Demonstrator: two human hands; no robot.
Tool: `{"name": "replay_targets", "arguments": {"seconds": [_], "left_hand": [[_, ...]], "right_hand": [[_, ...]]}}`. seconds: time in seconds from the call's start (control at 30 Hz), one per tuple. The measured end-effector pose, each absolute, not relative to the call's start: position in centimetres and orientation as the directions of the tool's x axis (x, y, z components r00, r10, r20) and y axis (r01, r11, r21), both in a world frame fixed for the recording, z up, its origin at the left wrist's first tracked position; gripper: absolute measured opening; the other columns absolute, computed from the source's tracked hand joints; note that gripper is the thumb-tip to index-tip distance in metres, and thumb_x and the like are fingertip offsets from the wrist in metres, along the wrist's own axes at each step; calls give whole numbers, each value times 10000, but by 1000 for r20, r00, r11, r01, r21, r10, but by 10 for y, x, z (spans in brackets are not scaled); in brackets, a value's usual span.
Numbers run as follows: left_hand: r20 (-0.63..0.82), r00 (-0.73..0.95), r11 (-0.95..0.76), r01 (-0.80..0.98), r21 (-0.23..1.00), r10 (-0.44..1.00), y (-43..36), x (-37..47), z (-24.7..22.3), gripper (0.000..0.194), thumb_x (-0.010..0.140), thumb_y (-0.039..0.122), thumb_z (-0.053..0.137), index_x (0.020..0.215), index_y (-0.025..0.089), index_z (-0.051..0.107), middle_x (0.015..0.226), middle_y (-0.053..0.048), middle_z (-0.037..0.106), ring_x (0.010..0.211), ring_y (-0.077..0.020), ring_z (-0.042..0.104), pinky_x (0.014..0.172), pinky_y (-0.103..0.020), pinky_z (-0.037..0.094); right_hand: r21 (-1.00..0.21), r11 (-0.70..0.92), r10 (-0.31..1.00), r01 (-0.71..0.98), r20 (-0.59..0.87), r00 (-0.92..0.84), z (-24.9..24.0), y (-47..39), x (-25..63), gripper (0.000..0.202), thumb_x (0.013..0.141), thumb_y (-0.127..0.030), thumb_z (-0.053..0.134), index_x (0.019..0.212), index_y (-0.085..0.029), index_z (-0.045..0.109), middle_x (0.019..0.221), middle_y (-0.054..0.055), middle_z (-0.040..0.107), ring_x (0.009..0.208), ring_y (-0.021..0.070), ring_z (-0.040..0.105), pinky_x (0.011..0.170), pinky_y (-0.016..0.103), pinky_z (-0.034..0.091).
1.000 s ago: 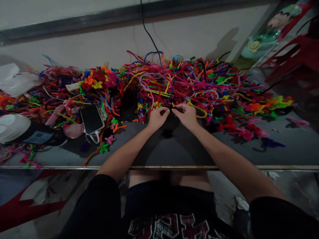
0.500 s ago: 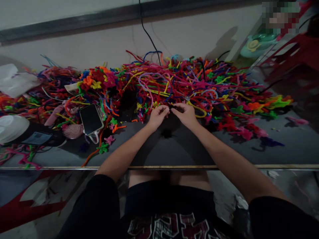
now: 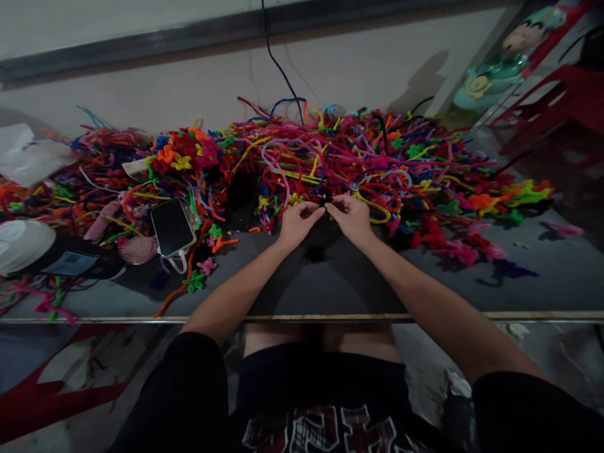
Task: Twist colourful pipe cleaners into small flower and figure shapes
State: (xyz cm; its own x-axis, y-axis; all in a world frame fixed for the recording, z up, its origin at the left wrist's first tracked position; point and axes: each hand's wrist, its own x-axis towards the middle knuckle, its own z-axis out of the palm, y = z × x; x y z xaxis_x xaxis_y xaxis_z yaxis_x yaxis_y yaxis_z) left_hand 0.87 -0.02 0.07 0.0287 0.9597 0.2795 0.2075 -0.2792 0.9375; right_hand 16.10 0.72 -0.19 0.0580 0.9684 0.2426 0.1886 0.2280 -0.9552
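Note:
My left hand [image 3: 299,225] and my right hand [image 3: 350,217] meet over the middle of the table, fingertips almost touching. Both are closed in a pinch around a small dark pipe-cleaner piece [image 3: 325,199]; its exact shape is hard to make out. Just behind the fingers lies a large heap of coloured pipe cleaners [image 3: 302,151]. On the table below my hands is a dark, flower-like shape [image 3: 317,253]. A yellow pipe-cleaner loop [image 3: 380,218] rests right beside my right hand.
To the left are a phone [image 3: 172,226] with a white cable, a pink hairbrush [image 3: 138,250] and a large bottle [image 3: 61,255] on its side. Pipe-cleaner flowers [image 3: 460,251] lie at the right. The table's front edge [image 3: 330,318] runs before my body; a red chair [image 3: 542,113] stands far right.
My fingertips have shifted slightly; the left thumb and fingers now reach closer to the right ones. The things on the table stay where they were.

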Motion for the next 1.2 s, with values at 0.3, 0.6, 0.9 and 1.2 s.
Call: {"name": "replay_targets", "arguments": {"seconds": [0.3,0.6,0.9,1.2], "left_hand": [[118,-54,-110,128,986,992,4,9,0,135,685,252,714,771,148,721,705,-26,703,590,-112,605,622,-253,505],[50,-52,-51,-14,999,997,3,12,5,88,714,219,677,752,141,695,656,-4,664,546,-84,557,553,-217,465],[66,162,-51,-99,994,984,4,6,5,223,718,362,716,798,168,641,696,2,639,529,-60,515,525,-194,427],[306,86,-315,136,939,948,4,4,4,244,742,392,691,834,166,672,799,-36,677,712,-119,601,675,-246,467]], "right_hand": [[-872,329,923,362,377,69,3,2,159,212,734,-363,669,836,-177,674,803,56,705,719,179,648,683,331,526],[-880,315,932,354,357,57,6,0,160,221,732,-368,667,838,-175,690,784,61,712,712,183,653,653,320,523],[-975,185,979,125,172,-105,8,5,163,343,700,-408,681,969,-196,665,655,4,643,469,118,551,407,244,405],[-999,41,997,-35,43,-58,7,11,161,307,652,-405,709,870,-212,614,582,-21,595,515,150,596,383,238,399]]}}
